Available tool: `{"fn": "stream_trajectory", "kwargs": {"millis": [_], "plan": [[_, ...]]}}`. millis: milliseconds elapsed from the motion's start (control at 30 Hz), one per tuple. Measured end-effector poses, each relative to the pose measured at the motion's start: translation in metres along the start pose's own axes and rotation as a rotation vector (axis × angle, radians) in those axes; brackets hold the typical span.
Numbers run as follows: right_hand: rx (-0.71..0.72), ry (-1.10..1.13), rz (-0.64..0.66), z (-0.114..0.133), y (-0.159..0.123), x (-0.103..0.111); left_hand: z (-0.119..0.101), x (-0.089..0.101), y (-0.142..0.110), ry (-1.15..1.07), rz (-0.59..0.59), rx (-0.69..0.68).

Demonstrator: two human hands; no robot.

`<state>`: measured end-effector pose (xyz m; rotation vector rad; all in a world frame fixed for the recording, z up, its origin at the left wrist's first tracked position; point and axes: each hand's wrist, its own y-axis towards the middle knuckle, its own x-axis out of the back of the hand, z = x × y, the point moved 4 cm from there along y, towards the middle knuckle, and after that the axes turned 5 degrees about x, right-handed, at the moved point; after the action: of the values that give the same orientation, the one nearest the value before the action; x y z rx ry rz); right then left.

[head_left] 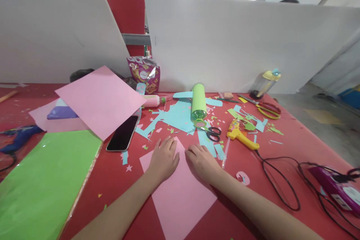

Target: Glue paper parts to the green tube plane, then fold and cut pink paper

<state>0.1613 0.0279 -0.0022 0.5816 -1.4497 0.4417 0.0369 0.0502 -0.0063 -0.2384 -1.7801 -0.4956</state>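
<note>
A pink paper sheet (181,191) lies on the red table (118,180) right in front of me. My left hand (164,158) rests flat on its upper left part, fingers stretched out and pointing away. My right hand (201,160) presses on the sheet's upper right edge with its fingers curled down onto the paper. Neither hand holds anything. Just beyond the hands lie black-handled scissors (212,133) and a green-wrapped bottle (198,101) on blue paper scraps (177,117).
A black phone (122,134) lies left of the hands under a larger pink sheet (101,99). A green sheet (42,180) covers the near left. A yellow glue gun (241,137), its black cable (277,180), a purple power strip (336,187), yellow scissors (267,109) and white partition boards (239,41) are around.
</note>
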Motion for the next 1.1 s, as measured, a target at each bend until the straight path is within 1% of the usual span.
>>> {"fn": "stream_trajectory", "kwargs": {"millis": [267,433,500,567,633,700,733,767,833,900,967,1033,1100], "plan": [[0.010,0.010,0.067,0.005,-0.019,0.005,-0.001,0.001,0.000,0.002,0.013,0.010],[0.009,0.009,0.060,0.009,-0.034,0.007,0.000,0.000,0.000,-0.002,0.005,0.013],[0.011,-0.004,0.041,0.010,-0.039,0.008,0.001,0.001,0.000,-0.008,-0.023,0.007],[0.012,-0.025,0.018,0.012,-0.041,0.009,0.000,0.003,-0.001,-0.019,-0.085,-0.022],[0.021,-0.047,-0.004,0.013,-0.041,0.010,-0.004,0.008,-0.004,-0.044,-0.159,-0.087],[0.032,-0.064,-0.014,0.014,-0.039,0.011,-0.011,0.011,-0.008,-0.085,-0.189,-0.172],[0.034,-0.069,-0.013,0.014,-0.038,0.011,-0.016,0.011,-0.010,-0.106,-0.167,-0.219],[0.034,-0.074,-0.010,0.013,-0.037,0.010,-0.019,0.010,-0.011,-0.119,-0.121,-0.249],[0.036,-0.082,-0.006,0.012,-0.034,0.009,-0.026,0.007,-0.014,-0.121,0.008,-0.289],[0.044,-0.087,-0.019,0.010,-0.030,0.008,-0.029,0.003,-0.017,-0.096,0.149,-0.297],[0.059,-0.086,-0.042,0.008,-0.027,0.007,-0.029,0.001,-0.019,-0.071,0.263,-0.290],[0.076,-0.083,-0.063,0.006,-0.025,0.005,-0.027,-0.001,-0.021,-0.055,0.336,-0.275],[0.091,-0.082,-0.081,0.005,-0.024,0.005,-0.026,-0.002,-0.022,-0.048,0.376,-0.263]]}}
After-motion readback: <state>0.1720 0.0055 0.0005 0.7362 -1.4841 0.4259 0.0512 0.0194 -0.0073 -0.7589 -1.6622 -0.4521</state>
